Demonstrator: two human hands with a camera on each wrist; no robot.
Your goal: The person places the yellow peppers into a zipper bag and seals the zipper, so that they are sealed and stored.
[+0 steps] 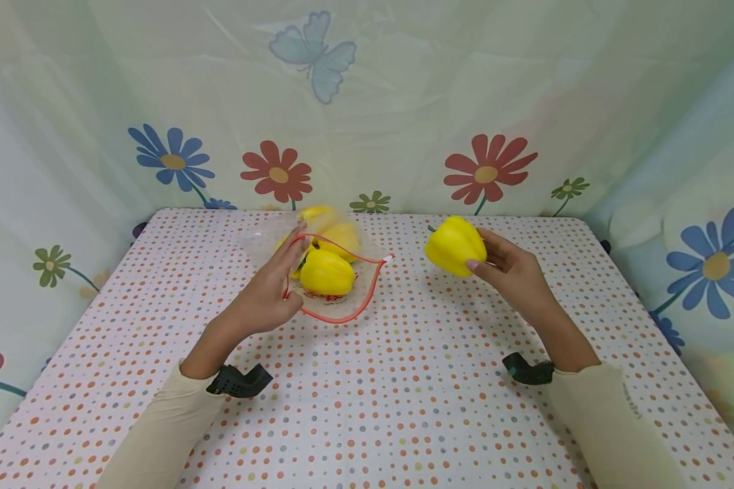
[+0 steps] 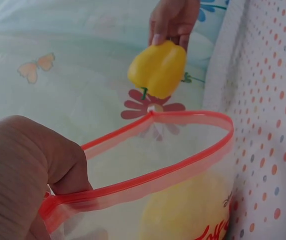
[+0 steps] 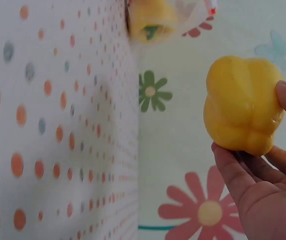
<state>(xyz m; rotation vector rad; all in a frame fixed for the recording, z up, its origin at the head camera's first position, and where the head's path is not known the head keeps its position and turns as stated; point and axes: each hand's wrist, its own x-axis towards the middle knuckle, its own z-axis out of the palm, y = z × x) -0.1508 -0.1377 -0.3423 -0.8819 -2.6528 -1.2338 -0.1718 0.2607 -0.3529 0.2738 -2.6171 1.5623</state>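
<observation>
1. Here, the right hand (image 1: 516,275) holds a yellow pepper (image 1: 455,246); the thumb is on its near side and the other fingers are curled behind it.
2. This pepper is in the air above the table (image 1: 440,394), to the right of the clear bag (image 1: 340,320) and apart from it. Its short green stem (image 1: 431,229) points to the side of the bag.
3. The left hand (image 1: 269,288) is at the left side of the bag's mouth. In the left wrist view its fingers pinch the red edge; from above, several fingers look rather straight along the bag.
4. The bag rests on the table, and its mouth stands open. A white slider (image 1: 388,258) sits at the right corner of the red edge, and some red print is visible on the plastic.
5. Inside the bag lies a front pepper (image 1: 327,273), also yellow. Behind it there is more yellow produce (image 1: 342,241), but through the cloudy plastic I cannot tell exactly how many pieces.
6. Each wrist carries a black device, the left one (image 1: 240,382) and the right one (image 1: 528,370), beside the beige sleeves (image 1: 165,428).
7. Behind the table hangs a pale cloth (image 1: 404,102) with printed flowers and a blue butterfly (image 1: 315,58).
</observation>
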